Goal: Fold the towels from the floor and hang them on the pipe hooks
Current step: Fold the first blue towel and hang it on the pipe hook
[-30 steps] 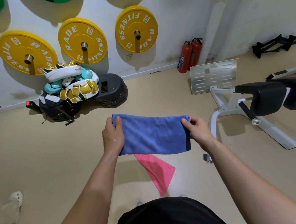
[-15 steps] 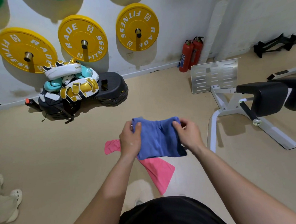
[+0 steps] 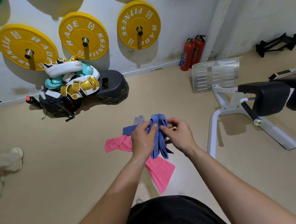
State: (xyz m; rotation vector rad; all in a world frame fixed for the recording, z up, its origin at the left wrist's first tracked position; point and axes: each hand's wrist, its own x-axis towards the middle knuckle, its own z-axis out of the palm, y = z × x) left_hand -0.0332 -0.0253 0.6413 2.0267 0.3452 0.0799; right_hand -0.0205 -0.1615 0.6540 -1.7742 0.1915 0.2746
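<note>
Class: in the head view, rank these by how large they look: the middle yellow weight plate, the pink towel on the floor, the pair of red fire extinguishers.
1. Pink towel, though hands and blue towel partly hide it; the middle yellow weight plate looks similar, so that order is unsure.
2. Pair of red fire extinguishers, clearly smallest, also farthest.

The scene is brightly and evenly lit from above, soft shadows are cast downward, and the edges are bent by wide-angle distortion.
</note>
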